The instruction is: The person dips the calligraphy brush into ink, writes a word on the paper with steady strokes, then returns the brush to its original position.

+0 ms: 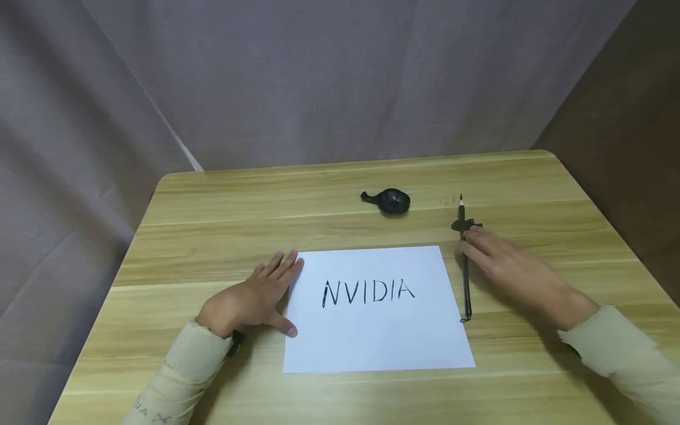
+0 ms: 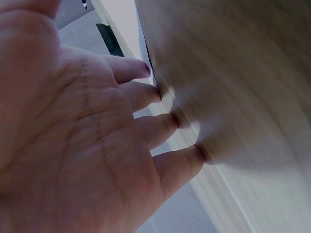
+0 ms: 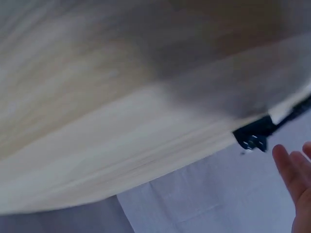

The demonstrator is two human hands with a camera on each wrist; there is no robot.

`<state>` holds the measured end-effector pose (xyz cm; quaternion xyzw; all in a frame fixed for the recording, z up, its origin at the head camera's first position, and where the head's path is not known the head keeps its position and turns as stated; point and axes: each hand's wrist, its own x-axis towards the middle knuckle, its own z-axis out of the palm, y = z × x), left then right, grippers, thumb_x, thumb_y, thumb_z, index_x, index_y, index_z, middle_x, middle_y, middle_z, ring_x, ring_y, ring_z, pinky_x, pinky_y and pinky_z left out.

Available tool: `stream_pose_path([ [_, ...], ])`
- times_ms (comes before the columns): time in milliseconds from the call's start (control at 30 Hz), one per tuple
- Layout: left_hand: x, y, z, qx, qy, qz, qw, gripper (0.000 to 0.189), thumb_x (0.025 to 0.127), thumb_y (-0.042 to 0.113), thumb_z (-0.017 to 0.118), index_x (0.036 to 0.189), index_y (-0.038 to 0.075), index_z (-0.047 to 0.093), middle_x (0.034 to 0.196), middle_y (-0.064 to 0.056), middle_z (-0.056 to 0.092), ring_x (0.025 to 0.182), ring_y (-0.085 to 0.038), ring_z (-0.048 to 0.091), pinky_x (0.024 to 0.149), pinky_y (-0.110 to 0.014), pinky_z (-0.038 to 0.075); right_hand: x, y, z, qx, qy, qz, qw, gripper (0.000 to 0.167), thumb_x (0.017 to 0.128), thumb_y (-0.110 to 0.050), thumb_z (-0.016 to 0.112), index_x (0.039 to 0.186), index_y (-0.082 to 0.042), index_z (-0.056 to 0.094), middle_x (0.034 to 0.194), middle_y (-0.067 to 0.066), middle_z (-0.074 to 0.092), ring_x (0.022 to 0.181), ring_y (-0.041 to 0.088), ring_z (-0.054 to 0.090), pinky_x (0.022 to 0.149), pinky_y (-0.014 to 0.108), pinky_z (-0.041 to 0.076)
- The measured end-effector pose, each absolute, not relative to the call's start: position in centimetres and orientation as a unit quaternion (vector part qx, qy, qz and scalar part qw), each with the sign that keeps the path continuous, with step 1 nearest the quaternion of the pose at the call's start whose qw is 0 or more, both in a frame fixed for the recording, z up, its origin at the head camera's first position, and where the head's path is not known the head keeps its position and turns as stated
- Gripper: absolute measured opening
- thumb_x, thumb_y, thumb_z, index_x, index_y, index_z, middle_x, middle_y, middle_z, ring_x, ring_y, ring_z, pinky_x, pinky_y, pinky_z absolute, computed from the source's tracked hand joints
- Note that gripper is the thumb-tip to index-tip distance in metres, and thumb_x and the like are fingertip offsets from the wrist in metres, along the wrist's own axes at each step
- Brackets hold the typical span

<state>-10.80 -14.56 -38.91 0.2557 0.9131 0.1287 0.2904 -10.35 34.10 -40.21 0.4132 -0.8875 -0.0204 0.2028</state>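
A sheet of white paper (image 1: 372, 342) with NVIDIA lettered on it in black lies on the table. My left hand (image 1: 255, 298) rests spread at its left edge; in the left wrist view the straight fingers (image 2: 182, 170) come down on the surface. Beyond the sheet's right edge, a dark writing brush (image 1: 466, 277) leans its front part on a small black brush rest (image 1: 458, 225), pale tip pointing away. Right beside the shaft is my right hand (image 1: 504, 265), fingertips close to the rest. The right wrist view shows its fingers (image 3: 290, 174) extended, apart from the brush rest (image 3: 255, 133).
A black gourd-shaped object (image 1: 393, 202) lies behind the paper, its narrow neck toward the left. The wooden table (image 1: 239, 206) ends at a grey curtain (image 1: 319, 82) at the back. Faint dark marks show on the wood near the brush tip.
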Motion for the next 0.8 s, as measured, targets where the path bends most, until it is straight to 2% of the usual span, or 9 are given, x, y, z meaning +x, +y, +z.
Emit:
stream_pose_path([
  [67,-10.9,-14.5,-38.9,0.259,0.913,0.129,0.289,0.135,0.076,0.048,0.094,0.170,0.004,0.007,0.177,-0.016,-0.006,0.162,-0.041,-0.007,0.129,-0.064,0.006,-10.2,33.7,-39.7,0.396,-0.889,0.020,0.230,0.026,0.110,-0.004,0.049,0.129,0.008,0.061,0.128,0.030,0.064,0.117,0.049,0.064,0.089,0.059,0.059],
  [133,-11.0,-14.4,-38.9,0.261,0.913,0.129,0.286,0.135,0.076,0.048,0.094,0.170,0.004,0.008,0.177,-0.017,-0.006,0.162,-0.041,-0.006,0.129,-0.064,0.007,-9.9,33.2,-39.1,0.371,-0.891,0.061,0.256,0.047,0.117,-0.028,0.035,0.126,0.007,0.065,0.126,0.028,0.065,0.114,0.047,0.066,0.088,0.057,0.059],
  [167,-11.0,-14.4,-38.9,0.263,0.913,0.128,0.285,0.135,0.076,0.049,0.094,0.170,0.004,0.008,0.177,-0.017,-0.005,0.162,-0.041,-0.006,0.129,-0.064,0.007,-9.7,33.0,-38.8,0.354,-0.893,0.082,0.264,0.057,0.117,-0.038,0.031,0.125,0.006,0.067,0.126,0.026,0.066,0.113,0.045,0.067,0.088,0.056,0.058],
  [333,-11.2,-14.2,-38.8,0.264,0.915,0.115,0.282,0.133,0.076,0.050,0.093,0.170,0.005,0.009,0.177,-0.015,-0.004,0.163,-0.039,-0.005,0.130,-0.061,0.008,-8.5,31.8,-37.5,0.282,-0.915,0.132,0.257,0.066,0.114,-0.051,0.034,0.130,0.004,0.067,0.133,0.025,0.064,0.118,0.044,0.064,0.092,0.057,0.054],
  [400,-11.2,-14.3,-38.7,0.264,0.915,0.113,0.283,0.133,0.077,0.050,0.092,0.170,0.005,0.009,0.177,-0.016,-0.004,0.163,-0.039,-0.005,0.130,-0.061,0.008,-8.2,31.3,-37.0,0.259,-0.920,0.145,0.255,0.067,0.113,-0.053,0.036,0.134,0.003,0.065,0.136,0.025,0.063,0.121,0.045,0.062,0.092,0.059,0.053],
  [467,-11.3,-14.5,-38.6,0.262,0.915,0.113,0.285,0.132,0.078,0.050,0.092,0.170,0.005,0.009,0.177,-0.016,-0.004,0.163,-0.039,-0.005,0.130,-0.061,0.008,-7.9,30.7,-36.7,0.243,-0.923,0.159,0.253,0.065,0.112,-0.053,0.041,0.137,0.002,0.064,0.139,0.024,0.061,0.125,0.044,0.061,0.101,0.055,0.052],
  [633,-11.3,-14.7,-38.6,0.253,0.918,0.116,0.283,0.131,0.078,0.049,0.092,0.169,0.003,0.010,0.177,-0.017,-0.003,0.163,-0.041,-0.003,0.130,-0.061,0.008,-7.7,29.7,-36.0,0.234,-0.919,0.193,0.251,0.050,0.107,-0.036,0.064,0.140,0.002,0.062,0.143,0.024,0.059,0.131,0.044,0.056,0.124,0.033,0.035],
  [700,-11.2,-14.6,-38.7,0.253,0.919,0.116,0.279,0.132,0.078,0.049,0.092,0.169,0.002,0.009,0.177,-0.017,-0.003,0.163,-0.041,-0.004,0.130,-0.060,0.007,-7.7,29.5,-35.8,0.232,-0.920,0.201,0.244,0.049,0.102,-0.026,0.071,0.141,0.002,0.061,0.144,0.024,0.058,0.133,0.044,0.055,0.124,0.035,0.035],
  [800,-10.9,-14.2,-39.0,0.264,0.918,0.119,0.271,0.135,0.078,0.053,0.091,0.169,0.002,0.005,0.177,-0.016,-0.005,0.163,-0.038,-0.005,0.131,-0.058,0.007,-7.7,29.2,-35.7,0.220,-0.926,0.209,0.224,0.050,0.098,-0.018,0.076,0.142,0.000,0.060,0.147,0.024,0.056,0.135,0.044,0.053,0.121,0.046,0.038],
])
